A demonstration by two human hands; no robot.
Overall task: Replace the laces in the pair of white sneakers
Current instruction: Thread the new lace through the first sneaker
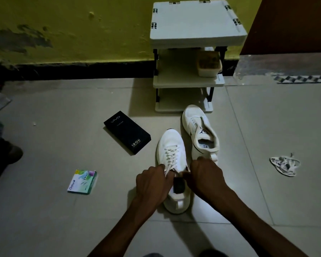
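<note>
Near sneaker (171, 145) is sitting on the floor (63, 112) right in front of the person, toe pointing away, with a white lace (170, 154) crossing through its eyelets. Left hand (152, 182) is pinching a lace end at the top eyelets, fingers curled, holding it taut. Right hand (205, 176) is curling in at the opposite side of the tongue; its fingertips are hidden under the knuckles, so cannot tell what it is gripping. Both hands are sitting close together over the shoe's opening, a small gap between them. Something dark is showing inside that opening, cannot tell what. Far sneaker (198, 125) is lying just beyond and to the right, unlaced, touching the near one, heel toward the person, a printed insole showing inside. Loose laces (284, 166) are lying in a tangled heap well off to the right. Black box (127, 132) marked "vivo" and "120W" is lying flat and closed to the left of the sneakers, contents not visible. Small Odonil box (82, 181) is lying closed farther left and nearer. White shelf rack (196, 21) is standing against the wall behind the far sneaker; a pale tub (208, 64) is sitting on its middle shelf, holding something brownish, too dim to identify.
</note>
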